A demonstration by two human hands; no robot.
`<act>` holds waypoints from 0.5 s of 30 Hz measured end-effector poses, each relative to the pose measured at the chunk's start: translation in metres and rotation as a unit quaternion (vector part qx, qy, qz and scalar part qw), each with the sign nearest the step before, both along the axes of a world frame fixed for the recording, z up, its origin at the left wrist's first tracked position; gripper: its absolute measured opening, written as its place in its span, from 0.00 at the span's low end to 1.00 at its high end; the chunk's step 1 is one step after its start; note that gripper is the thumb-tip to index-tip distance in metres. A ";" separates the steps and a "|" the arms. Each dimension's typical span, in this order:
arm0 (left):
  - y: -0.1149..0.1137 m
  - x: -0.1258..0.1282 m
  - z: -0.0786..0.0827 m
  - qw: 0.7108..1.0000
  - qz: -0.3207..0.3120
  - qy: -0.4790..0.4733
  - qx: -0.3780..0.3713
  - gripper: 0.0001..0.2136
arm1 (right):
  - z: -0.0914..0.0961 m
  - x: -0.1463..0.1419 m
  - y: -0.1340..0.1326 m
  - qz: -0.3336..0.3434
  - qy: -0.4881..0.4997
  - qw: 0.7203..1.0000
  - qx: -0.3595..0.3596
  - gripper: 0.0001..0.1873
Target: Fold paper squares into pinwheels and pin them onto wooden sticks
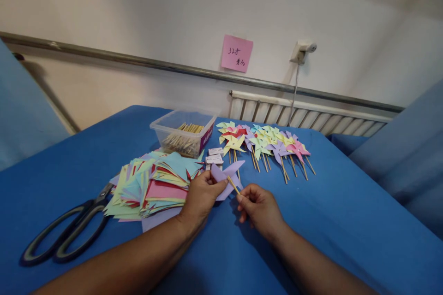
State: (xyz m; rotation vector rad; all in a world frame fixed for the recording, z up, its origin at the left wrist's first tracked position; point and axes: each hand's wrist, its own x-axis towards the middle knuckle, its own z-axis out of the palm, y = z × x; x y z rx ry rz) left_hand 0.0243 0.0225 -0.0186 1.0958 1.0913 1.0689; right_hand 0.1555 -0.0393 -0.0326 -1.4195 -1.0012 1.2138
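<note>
My left hand (204, 192) pinches a purple paper pinwheel (221, 174) near its centre, its folded blades spread out past my fingers. A thin wooden stick (233, 185) meets the back of the pinwheel at the middle. The lower end of that stick is gripped between the thumb and fingers of my right hand (258, 207). Whether the stick is fastened to the paper I cannot tell. Just behind the pinwheel stand small white boxes (214, 159), partly hidden by it. To the left of my left hand lies a pile of coloured paper pieces (166, 189).
Black-handled scissors (74, 226) lie at the left on the blue tablecloth (328, 235). A clear plastic tub (161, 127) holds many wooden sticks (182, 140). Several finished pinwheels (263, 143) lie at the back right. Behind are a radiator (270, 110) and a pink note (237, 53).
</note>
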 end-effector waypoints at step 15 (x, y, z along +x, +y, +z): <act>-0.004 -0.001 0.006 1.000 -0.011 -0.002 -0.001 0.13 | -0.005 0.000 -0.001 0.008 -0.055 0.998 0.027 0.08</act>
